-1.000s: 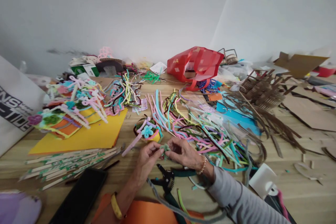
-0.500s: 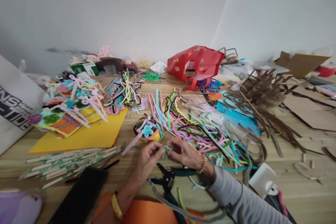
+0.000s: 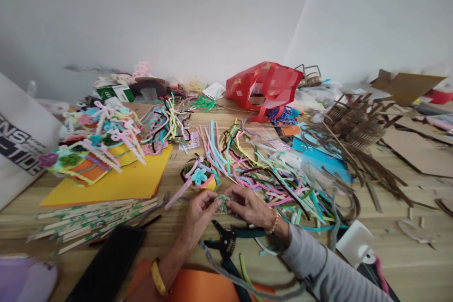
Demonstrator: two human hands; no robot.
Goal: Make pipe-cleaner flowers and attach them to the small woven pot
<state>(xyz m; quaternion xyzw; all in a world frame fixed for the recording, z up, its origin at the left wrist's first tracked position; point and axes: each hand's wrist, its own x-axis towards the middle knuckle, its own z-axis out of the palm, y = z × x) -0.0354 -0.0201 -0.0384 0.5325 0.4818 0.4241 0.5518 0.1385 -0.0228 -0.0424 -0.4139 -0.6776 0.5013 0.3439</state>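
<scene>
My left hand (image 3: 198, 215) and my right hand (image 3: 249, 206) meet over the wooden table (image 3: 406, 264), both pinching a small pale green pipe-cleaner flower (image 3: 222, 201) between their fingertips. A yellow band sits on my left wrist and a bead bracelet on my right. Just behind the hands stands a small basket with a blue flower (image 3: 198, 178). Dark green pliers (image 3: 226, 240) lie on the table right under my hands.
A heap of loose coloured pipe cleaners (image 3: 269, 170) spreads to the right of my hands. Finished flowers on yellow and orange paper (image 3: 102, 151) lie left, sticks (image 3: 88, 224) and a black phone (image 3: 106, 269) near me. A red bag (image 3: 264, 85) and cardboard strips (image 3: 354, 127) sit farther back.
My fingers shift slightly on the small green flower; both hands stay in the same spot. Nothing else on the table has moved.
</scene>
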